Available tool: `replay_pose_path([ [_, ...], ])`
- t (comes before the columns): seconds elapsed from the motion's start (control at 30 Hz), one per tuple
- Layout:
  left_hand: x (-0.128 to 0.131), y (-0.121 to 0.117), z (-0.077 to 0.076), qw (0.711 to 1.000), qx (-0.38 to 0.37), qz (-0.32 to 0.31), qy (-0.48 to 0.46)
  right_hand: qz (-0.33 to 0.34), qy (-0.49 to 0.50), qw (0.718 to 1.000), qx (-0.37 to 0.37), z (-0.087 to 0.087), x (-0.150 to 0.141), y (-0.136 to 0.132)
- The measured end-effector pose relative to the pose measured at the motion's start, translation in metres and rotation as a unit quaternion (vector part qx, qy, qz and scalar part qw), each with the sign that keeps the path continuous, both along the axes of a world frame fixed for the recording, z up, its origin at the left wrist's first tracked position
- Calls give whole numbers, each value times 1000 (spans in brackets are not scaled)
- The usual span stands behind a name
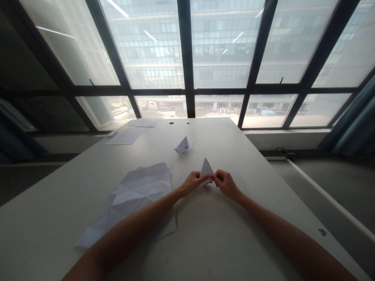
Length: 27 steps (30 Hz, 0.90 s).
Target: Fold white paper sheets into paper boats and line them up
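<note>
A small piece of white folded paper (pixel 206 168), triangular with its tip pointing up, is held between both hands just above the table. My left hand (pixel 193 182) grips its lower left side, thumb across the front. My right hand (pixel 225 182) pinches the lower right corner, fingers curled. Beyond the hands a folded paper boat (pixel 183 145) stands on the table. Creased, unfolded white sheets (pixel 140 185) lie to the left, partly hidden under my left forearm.
The white table (pixel 234 234) reaches toward large dark-framed windows (pixel 189 58). Flat paper sheets (pixel 125 135) lie at its far left. A small dark mark (pixel 322 232) is near the right edge. Blue curtains (pixel 351 117) hang at the right.
</note>
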<state>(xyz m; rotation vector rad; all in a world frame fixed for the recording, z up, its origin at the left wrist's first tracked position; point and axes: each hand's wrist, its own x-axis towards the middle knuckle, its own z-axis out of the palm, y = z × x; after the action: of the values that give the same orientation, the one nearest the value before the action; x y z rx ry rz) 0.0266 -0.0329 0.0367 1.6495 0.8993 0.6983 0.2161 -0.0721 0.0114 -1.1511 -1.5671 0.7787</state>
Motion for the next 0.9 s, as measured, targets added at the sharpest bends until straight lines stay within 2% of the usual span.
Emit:
replay_pose_path([
  [0.13, -3, 1, -4, 999, -33, -13, -38, 69, 25, 997, -32, 0, 1, 0],
  [0.2, -5, 2, -4, 996, -56, -37, -58, 86, 22, 995, -39, 0, 1, -1],
  [0.3, -7, 5, -5, 995, -75, -53, -36, 94, 27, 994, -40, 1, 3, -2],
  [0.5, -6, 8, -10, 998, -37, -39, -31, 139, 50, 986, -75, 0, 8, -2],
  [0.67, -6, 7, -12, 998, -37, -35, -39, 154, 55, 982, -90, 2, 7, -2],
  [0.77, -5, 8, -13, 996, -54, -30, -70, 172, 68, 977, -104, 3, 7, -2],
  [0.9, -3, 11, -17, 985, -111, -13, -130, 177, 63, 978, -89, 2, 7, -1],
])
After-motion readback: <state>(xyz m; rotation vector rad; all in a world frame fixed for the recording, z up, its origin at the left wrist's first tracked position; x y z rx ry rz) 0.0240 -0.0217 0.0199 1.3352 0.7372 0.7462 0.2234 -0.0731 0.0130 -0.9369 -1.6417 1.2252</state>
